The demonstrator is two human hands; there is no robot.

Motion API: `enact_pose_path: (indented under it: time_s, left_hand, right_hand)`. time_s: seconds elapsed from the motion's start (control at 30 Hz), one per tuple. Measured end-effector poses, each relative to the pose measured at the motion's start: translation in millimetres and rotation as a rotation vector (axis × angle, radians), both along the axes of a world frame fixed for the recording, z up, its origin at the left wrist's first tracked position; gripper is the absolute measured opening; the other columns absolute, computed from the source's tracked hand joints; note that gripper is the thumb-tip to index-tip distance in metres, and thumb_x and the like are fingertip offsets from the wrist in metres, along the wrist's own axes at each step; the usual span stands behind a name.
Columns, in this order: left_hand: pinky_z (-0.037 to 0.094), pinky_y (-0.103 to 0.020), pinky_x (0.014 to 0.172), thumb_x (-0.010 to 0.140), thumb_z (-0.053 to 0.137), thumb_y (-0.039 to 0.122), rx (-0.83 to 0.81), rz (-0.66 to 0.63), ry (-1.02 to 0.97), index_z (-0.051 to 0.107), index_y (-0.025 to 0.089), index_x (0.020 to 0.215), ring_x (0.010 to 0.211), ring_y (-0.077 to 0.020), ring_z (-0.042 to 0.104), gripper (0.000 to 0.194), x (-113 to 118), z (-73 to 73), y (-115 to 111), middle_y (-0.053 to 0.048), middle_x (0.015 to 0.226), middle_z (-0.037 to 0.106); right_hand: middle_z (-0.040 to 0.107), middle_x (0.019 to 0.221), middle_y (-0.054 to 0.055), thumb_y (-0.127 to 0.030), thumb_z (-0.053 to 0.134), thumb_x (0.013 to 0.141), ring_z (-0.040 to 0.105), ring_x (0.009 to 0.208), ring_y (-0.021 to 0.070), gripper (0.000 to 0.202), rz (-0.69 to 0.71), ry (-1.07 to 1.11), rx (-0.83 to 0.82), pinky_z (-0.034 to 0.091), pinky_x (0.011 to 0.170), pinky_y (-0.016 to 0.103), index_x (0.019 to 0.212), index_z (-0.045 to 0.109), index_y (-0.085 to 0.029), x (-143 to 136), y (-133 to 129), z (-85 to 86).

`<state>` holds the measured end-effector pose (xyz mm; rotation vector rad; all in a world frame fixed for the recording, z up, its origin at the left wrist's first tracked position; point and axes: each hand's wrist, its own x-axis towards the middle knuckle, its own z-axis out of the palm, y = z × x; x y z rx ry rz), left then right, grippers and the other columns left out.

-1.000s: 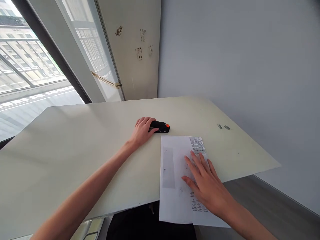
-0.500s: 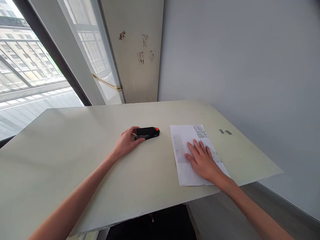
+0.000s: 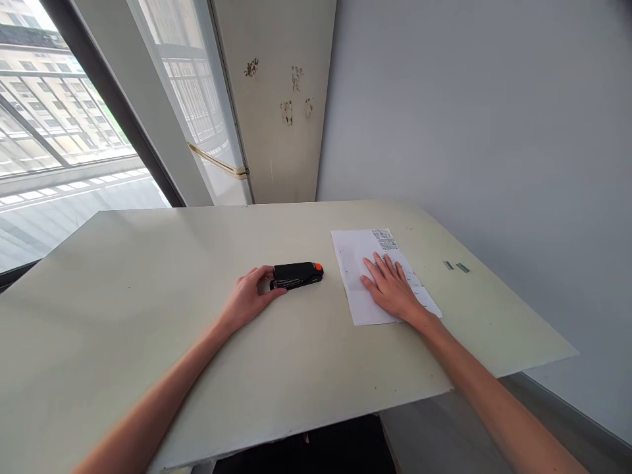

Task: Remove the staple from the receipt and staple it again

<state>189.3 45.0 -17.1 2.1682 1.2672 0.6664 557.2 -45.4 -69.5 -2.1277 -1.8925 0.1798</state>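
A black stapler with an orange-red tip lies on its side on the table, left of the paper. My left hand grips its left end between thumb and fingers. Printed white paper lies flat to the right, with a dense block of print near its top right corner. My right hand rests on the paper with fingers spread, covering part of the print. Whether there is more than one sheet I cannot tell.
Two small grey strips, perhaps staples, lie on the pale table right of the paper. A grey wall borders the table's right side. A cabinet door and a window stand behind it.
My right hand and the paper under it have slid away from me, farther from the table's front edge. My left hand still holds the stapler. The view has shifted slightly.
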Motion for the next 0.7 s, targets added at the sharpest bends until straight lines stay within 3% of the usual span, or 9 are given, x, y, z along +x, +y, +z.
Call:
enact_pose_path:
  time_s: [0.17,0.27,0.37,0.5,0.7]
  left_hand:
    - [0.056,-0.043,0.095,0.089,0.070,0.056,-0.040,-0.021,-0.008,0.067,0.029,0.117,0.111,-0.0296,0.070,0.039,-7.2,-0.6,-7.6,-0.004,0.117,0.077]
    - [0.055,-0.042,0.096,0.089,0.070,0.055,-0.047,-0.036,-0.024,0.068,0.029,0.117,0.111,-0.0288,0.070,0.039,-8.9,-0.3,-8.7,-0.004,0.117,0.076]
    - [0.056,-0.041,0.096,0.089,0.070,0.055,-0.048,-0.047,-0.048,0.068,0.029,0.118,0.110,-0.0281,0.070,0.039,-9.3,0.2,-8.5,-0.003,0.117,0.076]
    - [0.056,-0.041,0.094,0.089,0.069,0.055,-0.047,-0.046,-0.054,0.069,0.028,0.117,0.107,-0.0284,0.071,0.039,-10.0,-0.1,-8.2,-0.004,0.115,0.076]
    - [0.055,-0.044,0.100,0.084,0.075,0.051,-0.061,-0.077,-0.102,0.067,0.027,0.123,0.108,-0.0289,0.071,0.046,-12.1,1.8,-9.2,-0.005,0.116,0.077]
  right_hand:
    - [0.032,0.174,0.011,-0.055,0.036,0.109,0.018,0.165,0.0320,0.061,0.019,0.137,0.072,0.021,0.131,0.063,0.158,0.048,-0.022,-13.5,-0.3,16.3]
    - [0.047,0.167,0.008,-0.055,0.041,0.108,0.033,0.160,0.0282,0.053,0.065,0.363,0.155,0.041,0.124,0.055,0.149,0.056,-0.026,-40.7,0.2,34.5]
    - [0.063,0.152,0.008,-0.054,0.043,0.107,0.056,0.144,0.0288,0.045,0.141,0.588,0.173,0.060,0.101,0.047,0.136,0.065,-0.028,-74.1,7.2,48.7]
    - [0.075,0.130,0.009,-0.055,0.042,0.106,0.074,0.109,0.0276,0.043,0.131,0.779,0.144,0.062,0.086,0.043,0.120,0.071,-0.027,-108.8,23.9,49.6]
    - [0.078,0.120,0.008,-0.055,0.043,0.106,0.074,0.109,0.0251,0.041,0.120,0.903,0.170,0.058,0.094,0.041,0.117,0.069,-0.025,-125.8,36.1,36.3]
